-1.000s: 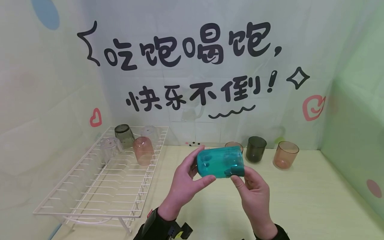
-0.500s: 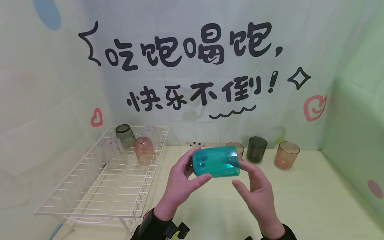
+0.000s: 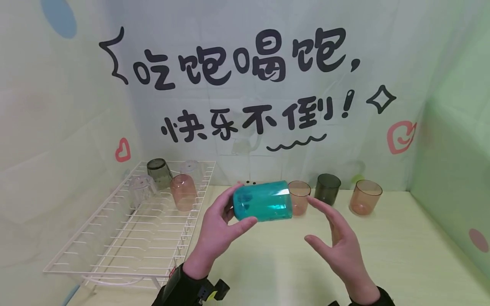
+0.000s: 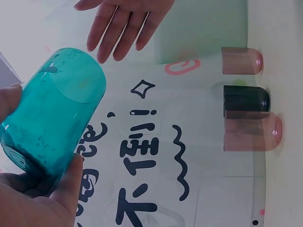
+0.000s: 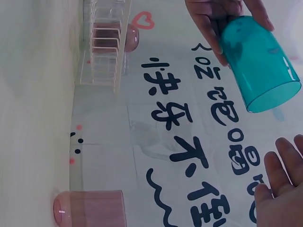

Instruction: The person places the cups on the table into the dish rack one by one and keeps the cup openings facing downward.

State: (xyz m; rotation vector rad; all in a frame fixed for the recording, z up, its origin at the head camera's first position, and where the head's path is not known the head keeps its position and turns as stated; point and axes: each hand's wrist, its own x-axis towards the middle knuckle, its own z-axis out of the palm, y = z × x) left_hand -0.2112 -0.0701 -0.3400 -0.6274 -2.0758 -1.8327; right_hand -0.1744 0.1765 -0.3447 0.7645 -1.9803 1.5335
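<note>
A teal see-through cup [image 3: 262,201] lies on its side in the air above the table, its open rim facing right. My left hand [image 3: 219,229] grips it round the base end, thumb on the near side and fingers behind. In the left wrist view, drops or marks show on the wall of the teal cup [image 4: 59,111]. My right hand [image 3: 342,250] is apart from the cup, to its right, with thumb and fingers spread and nothing between them. The right wrist view shows a gap between the rim and the fingers [image 5: 279,172] of that hand.
A white wire rack [image 3: 126,246] stands on the left, with a grey cup [image 3: 159,173], a pink cup [image 3: 183,192] and clear cups [image 3: 142,189] upside down at its far end. Along the back wall stand a dark cup [image 3: 327,190] and two amber-pink cups [image 3: 365,197].
My right hand has let go of the teal cup and moved right and down, its fingers spreading. My left hand has carried the cup left, uncovering the amber-pink cup behind it.
</note>
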